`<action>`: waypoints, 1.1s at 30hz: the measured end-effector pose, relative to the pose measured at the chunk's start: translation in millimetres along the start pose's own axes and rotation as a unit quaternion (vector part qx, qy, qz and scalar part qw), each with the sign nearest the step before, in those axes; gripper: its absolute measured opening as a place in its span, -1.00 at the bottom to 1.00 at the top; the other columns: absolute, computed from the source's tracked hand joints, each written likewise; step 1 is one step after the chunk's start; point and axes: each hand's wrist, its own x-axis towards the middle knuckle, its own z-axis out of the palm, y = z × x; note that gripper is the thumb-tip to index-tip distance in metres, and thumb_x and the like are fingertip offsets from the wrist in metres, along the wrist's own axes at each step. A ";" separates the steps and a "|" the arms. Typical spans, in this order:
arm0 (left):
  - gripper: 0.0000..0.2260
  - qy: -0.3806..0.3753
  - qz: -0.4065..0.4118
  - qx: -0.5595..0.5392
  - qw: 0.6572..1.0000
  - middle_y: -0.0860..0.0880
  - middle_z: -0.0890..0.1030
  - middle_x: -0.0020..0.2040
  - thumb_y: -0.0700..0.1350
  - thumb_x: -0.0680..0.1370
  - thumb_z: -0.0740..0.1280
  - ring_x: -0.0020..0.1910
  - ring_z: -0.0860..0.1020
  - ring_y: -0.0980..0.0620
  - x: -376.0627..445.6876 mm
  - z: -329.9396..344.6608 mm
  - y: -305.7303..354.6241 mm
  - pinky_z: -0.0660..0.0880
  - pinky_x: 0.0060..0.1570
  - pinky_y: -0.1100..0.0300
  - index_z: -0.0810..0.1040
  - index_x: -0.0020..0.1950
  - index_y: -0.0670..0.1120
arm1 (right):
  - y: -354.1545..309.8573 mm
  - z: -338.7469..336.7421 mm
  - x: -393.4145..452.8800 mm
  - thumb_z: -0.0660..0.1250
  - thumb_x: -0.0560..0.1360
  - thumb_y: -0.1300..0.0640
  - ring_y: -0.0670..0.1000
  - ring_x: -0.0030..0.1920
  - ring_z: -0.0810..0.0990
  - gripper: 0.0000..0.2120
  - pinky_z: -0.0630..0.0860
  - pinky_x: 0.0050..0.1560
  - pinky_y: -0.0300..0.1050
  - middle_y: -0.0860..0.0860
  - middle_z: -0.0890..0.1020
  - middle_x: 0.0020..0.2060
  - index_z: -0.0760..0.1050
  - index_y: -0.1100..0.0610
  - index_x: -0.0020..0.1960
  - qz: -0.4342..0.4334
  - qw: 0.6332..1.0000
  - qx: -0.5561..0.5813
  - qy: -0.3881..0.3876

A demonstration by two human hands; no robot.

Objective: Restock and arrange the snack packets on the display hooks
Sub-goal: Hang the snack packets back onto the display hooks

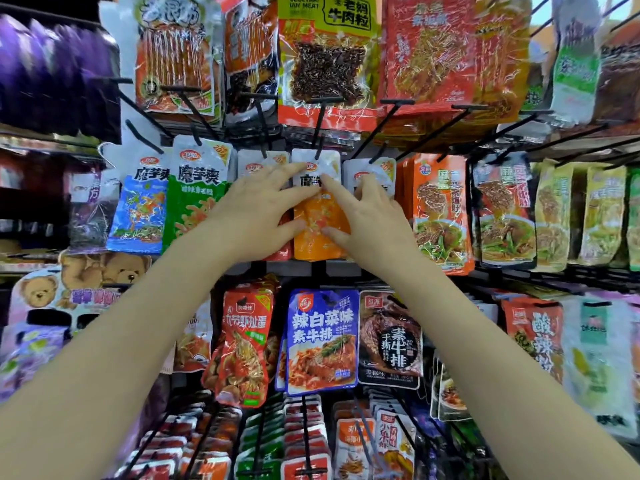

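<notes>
Bright, even light; edges smeared and bent, centre sharp.

Readable: "VEGETARIAN MEAT" and 老妈牛肉粒 on the yellow-green packet (327,50) at far top; 魔芋爽 on the blue packet (138,209) and green packet (197,199) at left; 辣白菜味素牛排 on the near blue-fronted packet (322,341); 手撕素牛排 on the dark packet (389,341) just right of it.

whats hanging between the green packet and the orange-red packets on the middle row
In the head view, an orange packet hangs there on its hook, with the left hand and right hand on it; white-topped packets show behind the hands.
</notes>
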 end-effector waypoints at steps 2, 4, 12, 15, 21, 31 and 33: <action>-0.59 0.068 0.010 -0.081 0.994 -0.01 0.24 0.61 0.04 0.66 0.29 0.57 0.21 -0.07 -12.4 -2.4 2.8 0.21 0.49 -0.04 0.42 0.52 0.09 | 3.8 -2.4 -0.7 0.28 0.60 -0.17 0.18 0.31 0.41 -0.32 0.45 0.14 0.03 0.16 0.28 0.41 0.04 -0.13 0.62 0.006 0.998 0.054 -0.010; -0.66 0.135 0.017 -0.107 0.985 -0.09 0.46 0.46 0.01 0.63 0.30 0.46 0.37 -0.11 -25.2 -2.3 1.2 0.27 0.40 0.06 0.58 0.38 -0.02 | 4.2 -3.7 -6.4 0.32 0.59 -0.15 0.15 0.14 0.50 -0.38 0.45 -0.01 -0.05 0.11 0.37 0.27 0.21 -0.09 0.58 0.006 0.993 0.118 0.017; -0.77 0.324 -0.046 -0.142 0.934 -0.15 0.67 0.01 -0.06 0.58 0.34 -0.01 0.57 0.01 -85.8 -18.2 -63.4 0.39 0.06 0.38 0.70 0.05 -0.18 | -55.8 -13.2 -17.6 0.38 0.58 0.02 0.08 -0.07 0.49 -0.65 0.43 0.00 -0.07 0.07 0.46 0.01 0.55 0.13 0.31 -0.029 0.971 0.201 0.128; -0.74 0.351 -0.083 -0.163 0.918 -0.22 0.61 0.07 -0.06 0.57 0.38 0.03 0.51 0.00 -97.8 -19.9 -107.8 0.35 0.10 0.46 0.64 0.16 -0.20 | -99.7 -13.9 -4.3 0.38 0.53 0.05 0.16 -0.03 0.52 -0.70 0.32 -0.02 -0.11 0.15 0.54 -0.05 0.62 0.21 0.17 -0.048 0.961 0.200 0.187; -0.20 0.235 -0.149 -0.321 0.905 -0.05 0.35 0.47 0.29 0.46 0.45 0.44 0.33 0.04 -103.4 11.4 -165.8 0.26 0.45 0.14 0.28 0.56 -0.08 | -176.6 6.5 33.1 0.32 0.50 -0.14 0.26 0.28 0.49 -0.53 0.37 0.22 0.18 0.18 0.52 0.27 0.55 0.08 0.32 -0.085 0.980 0.091 0.156; -0.24 0.129 -0.182 -0.527 0.820 0.13 0.53 0.23 0.28 0.33 0.50 0.27 0.55 0.08 -77.4 46.2 -180.4 0.46 0.26 0.12 0.34 0.40 0.00 | -175.9 21.2 56.3 0.56 0.31 -0.20 0.24 0.31 0.39 -0.18 0.37 0.32 0.21 0.19 0.42 0.36 0.41 0.08 0.46 -0.054 0.998 -0.005 0.037; -0.32 0.120 -0.168 -0.541 0.815 0.23 0.52 0.15 0.12 0.41 0.54 0.13 0.56 0.25 -73.0 44.4 -180.3 0.49 0.15 0.20 0.31 0.43 0.03 | -174.1 18.2 59.6 0.56 0.28 -0.23 0.22 0.28 0.40 -0.11 0.36 0.33 0.17 0.19 0.41 0.34 0.37 0.11 0.49 -0.054 0.998 -0.011 0.024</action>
